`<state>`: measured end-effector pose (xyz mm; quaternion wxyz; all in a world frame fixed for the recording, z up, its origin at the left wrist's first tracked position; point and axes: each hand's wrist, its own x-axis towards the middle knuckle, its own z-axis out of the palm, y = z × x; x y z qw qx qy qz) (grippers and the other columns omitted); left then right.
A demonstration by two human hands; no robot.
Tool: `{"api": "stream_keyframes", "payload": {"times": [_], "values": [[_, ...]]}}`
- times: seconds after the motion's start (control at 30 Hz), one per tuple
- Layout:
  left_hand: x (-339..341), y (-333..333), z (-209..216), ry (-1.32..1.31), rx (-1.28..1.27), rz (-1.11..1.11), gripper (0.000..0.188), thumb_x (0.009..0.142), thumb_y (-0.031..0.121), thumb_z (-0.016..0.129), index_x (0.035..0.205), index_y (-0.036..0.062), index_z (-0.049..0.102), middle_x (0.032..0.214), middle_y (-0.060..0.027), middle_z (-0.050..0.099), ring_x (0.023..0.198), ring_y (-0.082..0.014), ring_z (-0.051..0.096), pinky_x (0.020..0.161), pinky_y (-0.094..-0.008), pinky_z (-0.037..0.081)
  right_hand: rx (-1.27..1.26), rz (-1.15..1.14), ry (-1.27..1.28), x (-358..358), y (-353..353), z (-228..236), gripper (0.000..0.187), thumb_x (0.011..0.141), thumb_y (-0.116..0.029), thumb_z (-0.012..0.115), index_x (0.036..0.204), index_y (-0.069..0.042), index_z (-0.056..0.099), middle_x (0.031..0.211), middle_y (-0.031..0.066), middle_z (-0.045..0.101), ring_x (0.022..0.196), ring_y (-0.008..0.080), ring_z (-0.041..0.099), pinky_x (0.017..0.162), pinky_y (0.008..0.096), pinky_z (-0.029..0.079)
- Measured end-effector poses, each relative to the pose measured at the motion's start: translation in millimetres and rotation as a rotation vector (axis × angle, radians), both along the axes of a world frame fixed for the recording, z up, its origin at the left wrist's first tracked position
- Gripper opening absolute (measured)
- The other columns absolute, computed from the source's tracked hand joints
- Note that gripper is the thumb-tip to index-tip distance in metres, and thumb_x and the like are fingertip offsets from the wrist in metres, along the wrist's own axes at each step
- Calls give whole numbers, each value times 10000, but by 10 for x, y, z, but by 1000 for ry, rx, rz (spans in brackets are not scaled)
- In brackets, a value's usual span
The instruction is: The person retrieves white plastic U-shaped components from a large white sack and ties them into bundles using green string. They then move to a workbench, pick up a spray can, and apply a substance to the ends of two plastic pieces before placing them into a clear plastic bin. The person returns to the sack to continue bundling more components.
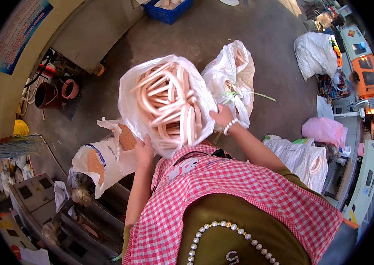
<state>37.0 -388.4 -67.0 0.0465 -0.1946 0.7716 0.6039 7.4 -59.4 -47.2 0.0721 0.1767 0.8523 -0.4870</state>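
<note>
A white woven plastic sack (127,95) stands open in front of me, its mouth facing up. Packed inside are many pale pink, curved, tube-like plastic pieces (169,95). My left hand (143,152) is closed on the near left part of the sack's rim, thumb uppermost. On the right side, my right hand (222,118), with a beaded bracelet on the wrist, grips the sack's edge; its fingertips are partly hidden. Right behind that hand stands a second white sack (244,84), tied with green string and showing similar pink pieces through its gaps.
Bags of tan granules (100,165) stand at the left, near dark metal machinery (36,194). Two buckets (47,95) and a blue crate (167,12) lie farther off. More white sacks (315,55) and a pink bag (324,131) line the right side beside machines.
</note>
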Motion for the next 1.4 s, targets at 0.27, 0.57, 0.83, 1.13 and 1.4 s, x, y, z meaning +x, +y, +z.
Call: {"api": "stream_keyframes", "payload": {"times": [0.27, 0.57, 0.83, 1.13, 1.4], "values": [[127, -36, 389, -167, 116, -38, 301, 939, 219, 481, 1016, -43, 607, 830, -39, 626, 712, -95, 547, 646, -267, 449, -280, -42, 67, 154, -177, -35, 292, 756, -160, 598, 957, 49, 625, 790, 101, 663, 678, 139, 596, 640, 307, 482], [-29, -172, 1063, 84, 226, -96, 275, 936, 233, 498, 1061, 8, 595, 794, 14, 595, 603, -63, 484, 523, -214, 380, -437, -162, 255, 185, -151, 554, 179, 769, -60, 570, 912, 42, 604, 788, 38, 620, 641, 101, 553, 584, 263, 455], [-171, -89, 1528, 59, 361, -93, 289, 939, 256, 504, 1064, 13, 598, 859, -35, 631, 648, -77, 534, 535, -228, 422, -572, -264, 103, 134, -261, 1280, 182, 783, -93, 597, 928, 17, 589, 751, 12, 585, 566, 69, 505, 472, 227, 394], [-542, -280, 578, -101, -238, -201, 396, 871, 335, 595, 894, -61, 590, 725, -153, 609, 656, -273, 582, 650, -376, 458, -416, -338, -148, -90, 40, 284, 183, 759, -199, 636, 856, -44, 616, 615, -21, 516, 440, 61, 396, 383, 244, 286], [-968, 489, 1157, 557, -649, -259, 463, 771, 272, 715, 1037, -71, 555, 1046, -266, 560, 991, -404, 527, 881, -440, 405, -445, -325, -259, -205, -36, 560, 229, 779, -201, 658, 931, -37, 610, 628, -33, 515, 414, 43, 348, 370, 226, 249]]}}
